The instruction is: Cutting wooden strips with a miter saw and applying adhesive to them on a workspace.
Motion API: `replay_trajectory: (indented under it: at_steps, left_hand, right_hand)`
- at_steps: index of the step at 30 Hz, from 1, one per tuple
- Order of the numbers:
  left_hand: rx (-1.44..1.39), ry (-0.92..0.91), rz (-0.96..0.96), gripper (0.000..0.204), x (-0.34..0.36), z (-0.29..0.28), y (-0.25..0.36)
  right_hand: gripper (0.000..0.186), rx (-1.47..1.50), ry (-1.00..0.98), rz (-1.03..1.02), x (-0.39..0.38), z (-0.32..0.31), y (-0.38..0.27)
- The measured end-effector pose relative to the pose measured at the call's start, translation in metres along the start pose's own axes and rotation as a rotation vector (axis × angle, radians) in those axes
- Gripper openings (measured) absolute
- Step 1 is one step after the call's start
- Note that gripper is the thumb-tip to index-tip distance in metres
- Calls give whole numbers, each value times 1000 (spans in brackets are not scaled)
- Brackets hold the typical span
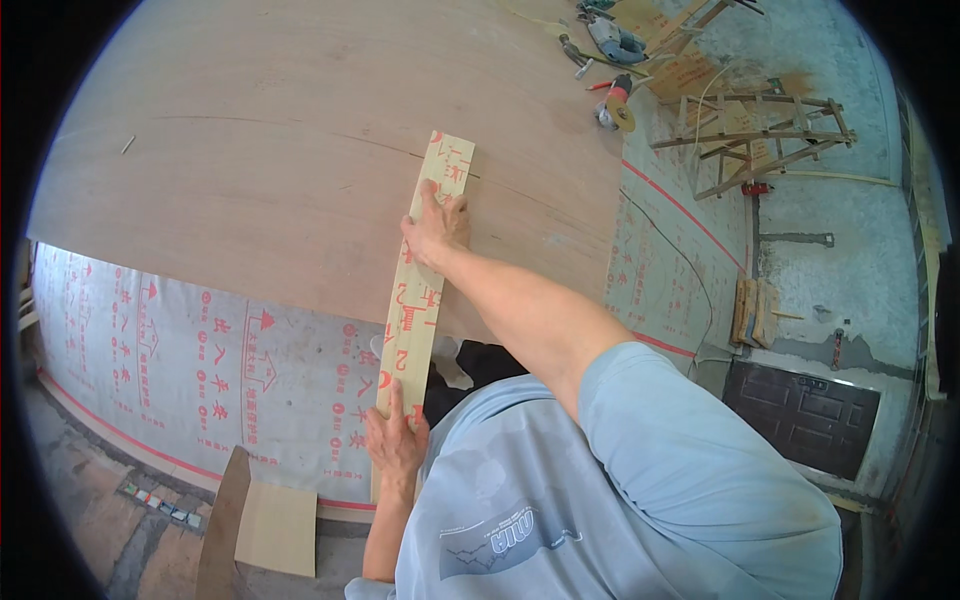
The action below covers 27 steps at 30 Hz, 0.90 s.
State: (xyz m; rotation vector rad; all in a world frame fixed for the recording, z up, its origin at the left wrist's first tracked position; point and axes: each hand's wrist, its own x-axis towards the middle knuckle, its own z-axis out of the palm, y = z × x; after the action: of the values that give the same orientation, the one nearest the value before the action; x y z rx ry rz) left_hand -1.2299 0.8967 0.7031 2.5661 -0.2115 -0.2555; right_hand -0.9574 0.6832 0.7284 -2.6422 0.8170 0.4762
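A long, narrow strip of pale wood board (417, 300) with red printed marks lies over the brown plywood sheet (250, 190), its near end reaching back beside my body. Farther along it, my right hand (437, 225) grips the strip, thumb at its left edge, index finger stretched along the top and other fingers curled toward the right edge. Closer to me, my left hand (396, 440) holds the near part, its index finger lying on the face and its thumb by the right edge. A thin dark line crosses the plywood under the strip's far end.
Printed grey protective sheeting (180, 350) covers the floor beside the plywood. An angle grinder (616, 103), a hammer (575, 52) and a power saw (615, 40) lie at the far right. Beyond stands a wooden trestle (760, 135). Board offcuts (280, 530) rest at lower left.
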Motion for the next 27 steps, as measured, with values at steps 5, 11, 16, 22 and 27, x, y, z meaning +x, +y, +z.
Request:
replay_trajectory:
  at_steps: [5,11,16,22,27]
  left_hand:
    - [17,-11,11,94,4,-6,-10]
    - [0,-36,1,91,5,-9,-8]
    - [-7,-5,1,89,7,-8,-6]
    - [15,-54,-38,91,6,-9,-8]
    - [54,-33,-23,94,7,-11,-9]
  right_hand:
    - [75,-10,-8,20,1,3,-6]
    - [76,-9,4,-4,1,4,-7]
    - [74,-23,14,-23,2,2,-8]
    - [83,-69,-30,-47,-6,-1,-9]
    - [81,-209,12,-202,-23,-9,12]
